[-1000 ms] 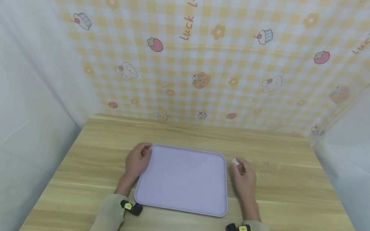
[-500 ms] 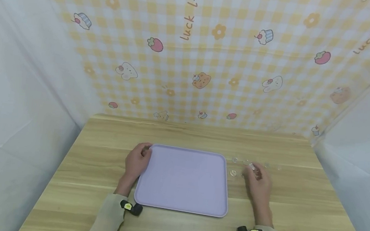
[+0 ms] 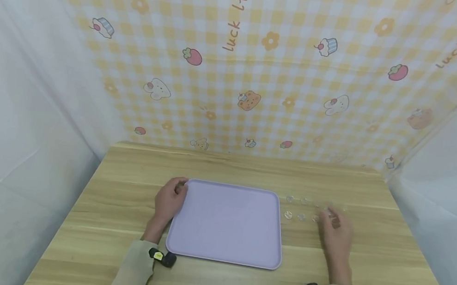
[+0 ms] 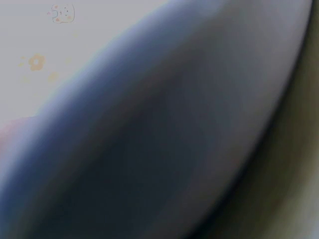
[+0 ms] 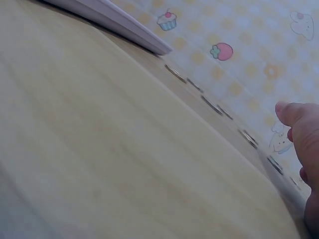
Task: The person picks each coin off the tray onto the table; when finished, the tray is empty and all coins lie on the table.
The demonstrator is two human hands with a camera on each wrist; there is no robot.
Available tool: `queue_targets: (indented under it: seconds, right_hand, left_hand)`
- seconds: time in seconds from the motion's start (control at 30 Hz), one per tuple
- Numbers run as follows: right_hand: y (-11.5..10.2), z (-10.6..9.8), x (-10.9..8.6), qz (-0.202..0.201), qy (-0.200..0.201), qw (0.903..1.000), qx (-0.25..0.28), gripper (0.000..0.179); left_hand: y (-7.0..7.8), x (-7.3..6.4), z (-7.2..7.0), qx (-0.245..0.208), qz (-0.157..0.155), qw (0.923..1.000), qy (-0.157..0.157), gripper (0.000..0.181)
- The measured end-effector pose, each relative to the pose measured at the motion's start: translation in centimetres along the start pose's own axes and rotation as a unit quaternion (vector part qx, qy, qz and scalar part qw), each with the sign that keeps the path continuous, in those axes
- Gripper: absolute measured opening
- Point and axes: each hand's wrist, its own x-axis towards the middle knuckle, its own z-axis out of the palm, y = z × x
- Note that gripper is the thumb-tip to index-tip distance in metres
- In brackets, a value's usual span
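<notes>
A flat lilac tray point(image 3: 226, 223) lies on the wooden table. My left hand point(image 3: 170, 199) grips its upper left side, thumb and fingers at the rim. In the left wrist view the tray's side point(image 4: 199, 114) fills most of the picture, blurred. To the tray's right, small clear discs lie in two rows; one disc point(image 3: 288, 215) is nearest the tray in the front row. My right hand point(image 3: 336, 233) is over the right part of these rows, fingers bent and blurred. I cannot tell whether its fingertips pinch a disc. The right wrist view shows its thumb point(image 5: 289, 113) above the discs point(image 5: 212, 105).
A yellow checked cloth point(image 3: 236, 69) with cartoon prints hangs behind the table point(image 3: 250, 170). White sheets point(image 3: 26, 116) close off both sides. A faint clear disc point(image 3: 344, 209) lies beyond my right hand.
My right hand has moved rightward along the discs, from beside the tray to the right part of the rows, uncovering discs behind it. The left hand and tray stay in place.
</notes>
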Motion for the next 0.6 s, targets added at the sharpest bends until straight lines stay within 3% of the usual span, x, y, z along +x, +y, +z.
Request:
queue_targets:
  seconds: [0.3, 0.4, 0.53, 0.6]
  right_hand:
    - [1.6, -2.6, 1.4, 0.046, -0.021, 0.9986, -0.018, 0.052]
    - [2.1, -3.1, 1.9, 0.025, -0.011, 0.9993, -0.025, 0.048]
    - [2.4, -3.3, 2.2, -0.035, -0.001, 0.9988, -0.033, 0.035]
    - [2.4, -3.4, 2.1, -0.040, -0.006, 0.9984, -0.039, 0.032]
  left_hand:
    - [-0.1, -0.1, 0.0, -0.004, -0.006, 1.0000, -0.003, 0.021]
    - [-0.1, 0.0, 0.1, -0.004, -0.006, 1.0000, -0.003, 0.022]
    - [-0.2, 0.1, 0.2, -0.003, -0.003, 1.0000, -0.004, 0.022]
    - [-0.2, 0.1, 0.2, -0.002, -0.004, 1.0000, -0.005, 0.022]
